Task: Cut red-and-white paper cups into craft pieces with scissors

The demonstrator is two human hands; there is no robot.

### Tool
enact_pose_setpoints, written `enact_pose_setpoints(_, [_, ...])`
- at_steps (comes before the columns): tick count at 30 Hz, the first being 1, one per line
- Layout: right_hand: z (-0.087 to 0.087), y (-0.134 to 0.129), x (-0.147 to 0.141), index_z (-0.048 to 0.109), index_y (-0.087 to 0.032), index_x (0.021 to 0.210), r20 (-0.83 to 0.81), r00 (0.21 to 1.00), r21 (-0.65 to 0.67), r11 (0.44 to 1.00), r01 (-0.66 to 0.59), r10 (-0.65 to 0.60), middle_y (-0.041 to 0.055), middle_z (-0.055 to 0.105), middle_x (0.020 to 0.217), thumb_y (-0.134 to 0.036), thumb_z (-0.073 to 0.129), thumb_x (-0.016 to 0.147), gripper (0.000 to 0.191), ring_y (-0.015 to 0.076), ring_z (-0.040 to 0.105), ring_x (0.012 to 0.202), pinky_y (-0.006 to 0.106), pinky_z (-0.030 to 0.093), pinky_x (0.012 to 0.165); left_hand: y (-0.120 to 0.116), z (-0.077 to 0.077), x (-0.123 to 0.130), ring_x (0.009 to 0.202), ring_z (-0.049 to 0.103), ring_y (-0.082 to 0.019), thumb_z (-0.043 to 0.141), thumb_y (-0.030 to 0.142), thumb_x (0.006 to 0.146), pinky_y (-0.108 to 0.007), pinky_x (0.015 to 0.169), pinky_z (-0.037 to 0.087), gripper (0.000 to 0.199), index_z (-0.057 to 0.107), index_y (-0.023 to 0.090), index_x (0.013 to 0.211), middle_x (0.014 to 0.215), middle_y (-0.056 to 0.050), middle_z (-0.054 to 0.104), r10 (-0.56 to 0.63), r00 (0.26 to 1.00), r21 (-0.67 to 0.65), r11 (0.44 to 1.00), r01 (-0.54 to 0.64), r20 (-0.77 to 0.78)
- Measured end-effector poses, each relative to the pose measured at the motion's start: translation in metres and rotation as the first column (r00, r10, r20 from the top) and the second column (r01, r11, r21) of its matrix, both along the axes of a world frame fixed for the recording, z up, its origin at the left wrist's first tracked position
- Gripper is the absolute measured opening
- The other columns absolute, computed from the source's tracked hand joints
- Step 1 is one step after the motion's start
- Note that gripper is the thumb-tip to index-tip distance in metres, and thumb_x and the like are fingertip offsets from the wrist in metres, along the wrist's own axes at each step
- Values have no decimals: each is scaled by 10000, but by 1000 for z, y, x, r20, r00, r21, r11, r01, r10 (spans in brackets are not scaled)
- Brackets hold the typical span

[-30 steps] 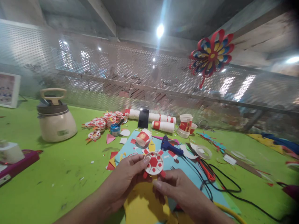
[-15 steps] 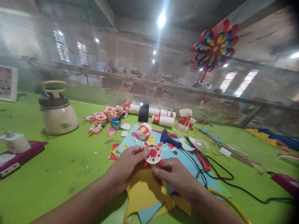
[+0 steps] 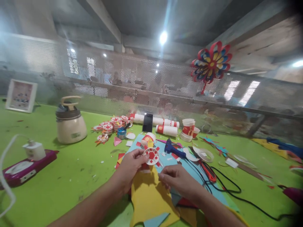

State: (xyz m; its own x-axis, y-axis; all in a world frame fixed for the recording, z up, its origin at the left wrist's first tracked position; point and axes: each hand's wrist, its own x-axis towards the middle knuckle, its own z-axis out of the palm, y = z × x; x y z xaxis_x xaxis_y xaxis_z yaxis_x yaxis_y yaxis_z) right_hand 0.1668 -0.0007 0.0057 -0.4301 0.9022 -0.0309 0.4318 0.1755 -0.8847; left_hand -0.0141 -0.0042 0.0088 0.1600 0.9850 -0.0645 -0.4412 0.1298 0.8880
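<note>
A round white disc with red patches (image 3: pixel 151 156), with red tabs and a yellow head-like piece at its top edge, is pinched at its left side by my left hand (image 3: pixel 132 167). My right hand (image 3: pixel 176 178) is just below and right of the disc, apart from it, thumb and fingertips pressed together; what they hold, if anything, is too small to make out. Yellow paper (image 3: pixel 151 195) lies beneath both hands. Behind the disc lies a paper cup (image 3: pixel 145 138) on the blue sheet (image 3: pixel 139 142).
A blue glue gun (image 3: pixel 175 149) with a black cable lies right of the disc, near red-handled scissors (image 3: pixel 209 173). Similar discs (image 3: pixel 107 126), a blue jar (image 3: pixel 121 134), a phone (image 3: pixel 147 123) and stacked cups (image 3: pixel 167 130) stand behind. A beige kettle (image 3: pixel 71 127) is at left.
The view has tilted up and shifted left. My right hand has moved away from the disc, leaving a gap. My left hand still holds the disc.
</note>
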Motion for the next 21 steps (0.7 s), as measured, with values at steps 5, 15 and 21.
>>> enact_pose_setpoints(5, [-7,5,0,530,-171,561,-5,997,91,993,72,-72,-32,490,501,-423,540,767,325,109,425,475,239,329,510,-1,2,-2,675,615,-155,750,254,669,-251,635,477,223,631,127,809,768,-55,670,42,999,86,995,-43,14])
enact_pose_setpoints(15, [-19,12,-1,441,-198,491,-10,996,202,975,91,-91,-27,464,452,-432,476,791,381,112,412,448,250,313,492,18,-2,-16,597,597,-131,666,143,721,-229,557,486,88,599,103,762,740,-64,652,142,987,-3,990,-143,-76])
enact_pose_setpoints(21, [-22,11,2,457,-194,491,19,995,233,968,88,-95,-23,472,470,-369,480,767,328,113,409,463,239,305,479,49,9,-57,734,606,-145,557,253,877,-301,632,528,192,576,124,1018,937,-49,617,270,939,5,961,-276,-211])
